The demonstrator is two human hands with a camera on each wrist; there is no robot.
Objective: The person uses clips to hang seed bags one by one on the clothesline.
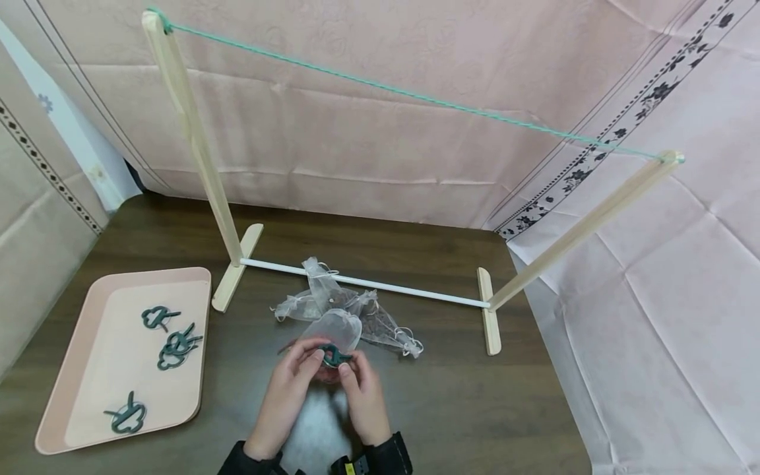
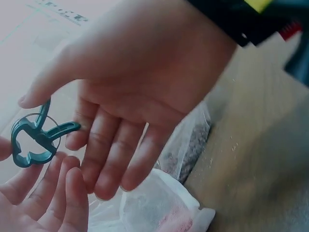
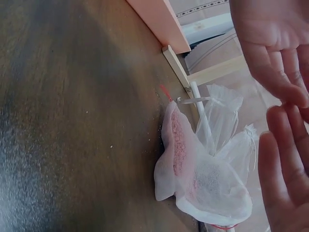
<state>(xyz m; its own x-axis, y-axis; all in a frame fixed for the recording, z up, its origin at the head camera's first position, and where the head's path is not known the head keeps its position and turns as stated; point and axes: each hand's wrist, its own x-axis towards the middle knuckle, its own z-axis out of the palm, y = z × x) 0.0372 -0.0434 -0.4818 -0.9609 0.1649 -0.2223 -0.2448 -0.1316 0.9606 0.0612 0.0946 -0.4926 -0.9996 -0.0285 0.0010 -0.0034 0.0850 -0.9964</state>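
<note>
A dark green spring clip (image 1: 334, 356) is held between both hands above the table. My left hand (image 1: 291, 382) pinches its two handles between thumb and forefinger, seen closely in the left wrist view. Fingertips of my right hand (image 1: 363, 399) grip the clip's curved jaw end from the other side. Under the hands lies a white sheer mesh bag (image 3: 193, 169) with pink-red grains inside and a red string. Other sheer drawstring bags (image 1: 388, 326) lie behind it, some with dark contents. In the right wrist view the clip is hidden.
A pink tray (image 1: 83, 369) at the left bears several green clips (image 1: 127, 414). Behind the bags stands a wooden frame, its left post (image 1: 202, 145) and right post (image 1: 584, 227) joined by a white bar (image 1: 415, 290) below and a green cord (image 1: 380, 84) above. Cloth (image 1: 415, 178) hangs behind.
</note>
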